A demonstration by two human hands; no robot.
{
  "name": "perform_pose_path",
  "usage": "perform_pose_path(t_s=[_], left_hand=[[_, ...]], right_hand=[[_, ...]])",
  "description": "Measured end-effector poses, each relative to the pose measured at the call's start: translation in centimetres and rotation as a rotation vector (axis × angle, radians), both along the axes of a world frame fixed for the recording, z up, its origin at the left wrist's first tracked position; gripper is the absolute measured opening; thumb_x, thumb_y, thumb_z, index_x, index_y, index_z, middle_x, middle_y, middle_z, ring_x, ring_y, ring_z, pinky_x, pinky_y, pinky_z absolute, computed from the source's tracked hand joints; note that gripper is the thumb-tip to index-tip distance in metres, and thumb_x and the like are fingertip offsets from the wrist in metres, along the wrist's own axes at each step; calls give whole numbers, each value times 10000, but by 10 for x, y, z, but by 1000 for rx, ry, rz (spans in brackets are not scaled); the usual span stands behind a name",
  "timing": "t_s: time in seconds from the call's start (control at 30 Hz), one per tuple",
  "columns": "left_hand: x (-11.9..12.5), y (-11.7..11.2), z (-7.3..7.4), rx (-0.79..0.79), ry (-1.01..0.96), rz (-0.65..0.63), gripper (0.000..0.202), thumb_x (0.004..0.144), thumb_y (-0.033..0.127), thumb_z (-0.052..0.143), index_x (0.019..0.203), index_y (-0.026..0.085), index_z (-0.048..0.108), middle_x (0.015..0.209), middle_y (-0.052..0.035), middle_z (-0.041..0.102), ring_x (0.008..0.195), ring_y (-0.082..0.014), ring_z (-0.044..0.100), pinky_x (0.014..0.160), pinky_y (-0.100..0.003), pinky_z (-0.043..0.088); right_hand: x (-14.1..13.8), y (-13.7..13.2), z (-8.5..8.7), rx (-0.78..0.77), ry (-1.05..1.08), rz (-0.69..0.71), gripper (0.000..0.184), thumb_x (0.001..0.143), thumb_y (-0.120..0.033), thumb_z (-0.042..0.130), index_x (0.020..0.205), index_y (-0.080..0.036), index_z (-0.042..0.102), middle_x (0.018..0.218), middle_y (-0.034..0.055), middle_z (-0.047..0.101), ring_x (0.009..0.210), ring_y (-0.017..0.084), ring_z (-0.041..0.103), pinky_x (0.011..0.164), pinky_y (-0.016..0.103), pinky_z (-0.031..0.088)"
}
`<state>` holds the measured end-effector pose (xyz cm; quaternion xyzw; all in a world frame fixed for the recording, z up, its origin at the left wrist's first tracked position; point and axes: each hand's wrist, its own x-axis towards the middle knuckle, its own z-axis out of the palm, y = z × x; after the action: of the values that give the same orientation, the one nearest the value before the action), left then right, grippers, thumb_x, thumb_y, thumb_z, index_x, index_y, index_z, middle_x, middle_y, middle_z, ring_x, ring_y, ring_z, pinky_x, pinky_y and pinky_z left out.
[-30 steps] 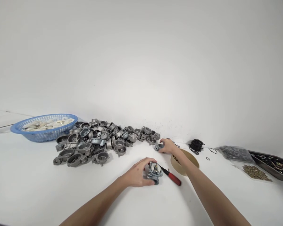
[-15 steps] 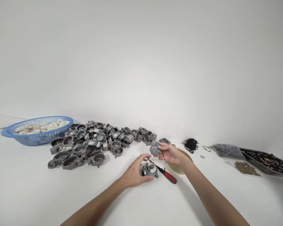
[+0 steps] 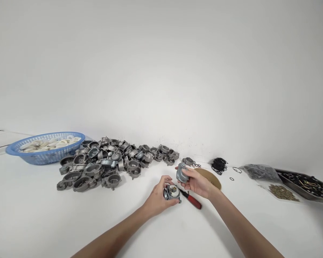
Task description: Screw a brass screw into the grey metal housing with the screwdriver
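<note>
I see the left hand curled around the body, fingers and thumb against it, just left of the screwdriver. The right hand grips a cup just beyond the screwdriver's tip — bowl behind it, castings heaped well to its left.

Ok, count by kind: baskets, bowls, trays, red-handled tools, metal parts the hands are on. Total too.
Baskets: 1, blue basket
Bowls: 1, tan bowl
Trays: 1, metal tray
Red-handled tools: 1, red-handled tool
Metal parts at the hands: 2, white-centred part at the left hand, grey part in the right hand
Total: 6
</note>
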<state>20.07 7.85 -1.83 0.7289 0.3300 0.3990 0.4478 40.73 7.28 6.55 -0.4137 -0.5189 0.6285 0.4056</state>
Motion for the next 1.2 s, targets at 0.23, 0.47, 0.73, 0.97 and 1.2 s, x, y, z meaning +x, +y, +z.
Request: perform_pose_path(t_s=[0.23, 0.47, 0.73, 0.97, 1.2], left_hand=[[1, 1, -2, -6, -48, -13, 717, 682, 252, 837, 1254, 268, 405, 1169, -76, 630, 1102, -252, 608, 948, -400, 468], [1, 1, 0, -9, -66, -11, 700, 676, 243, 833, 1234, 259, 411, 1151, -67, 642, 1051, -237, 627, 937, -397, 474], [0, 6, -3, 14, -94, 23, 666, 668, 224, 817, 1214, 251, 437, 1110, -54, 624, 994, -224, 628, 880, -364, 484], [2, 5, -5, -12, -133, -32, 783, 645, 201, 841, 1298, 258, 413, 1121, -66, 625, 972, -229, 633, 851, -354, 484], [0, 7, -13, -66, -148, -47, 1004, 634, 208, 868, 1446, 301, 283, 1138, -75, 600, 964, -232, 634, 829, -356, 493]], right_hand=[[-8, -5, -11, 145, -142, -50, 500, 739, -412, 820, 1136, -211, 592, 747, -26, 582, 602, 114, 497, 549, 244, 376], [-22, -13, -20, 557, -602, -295, 403, 771, -366, 725, 1130, -192, 668, 890, 29, 698, 787, 204, 614, 695, 294, 472], [-25, -25, -12, 734, -746, -323, 653, 781, -320, 669, 1418, -272, 533, 935, 10, 745, 817, 212, 666, 790, 301, 509], [-28, -21, -18, 646, -864, -230, 635, 767, -332, 669, 1382, -202, 585, 864, 26, 732, 739, 200, 621, 709, 281, 474], [-35, -19, -24, 557, -903, -92, 181, 781, -301, 635, 929, -217, 696, 767, -9, 671, 679, 149, 538, 564, 227, 346]])
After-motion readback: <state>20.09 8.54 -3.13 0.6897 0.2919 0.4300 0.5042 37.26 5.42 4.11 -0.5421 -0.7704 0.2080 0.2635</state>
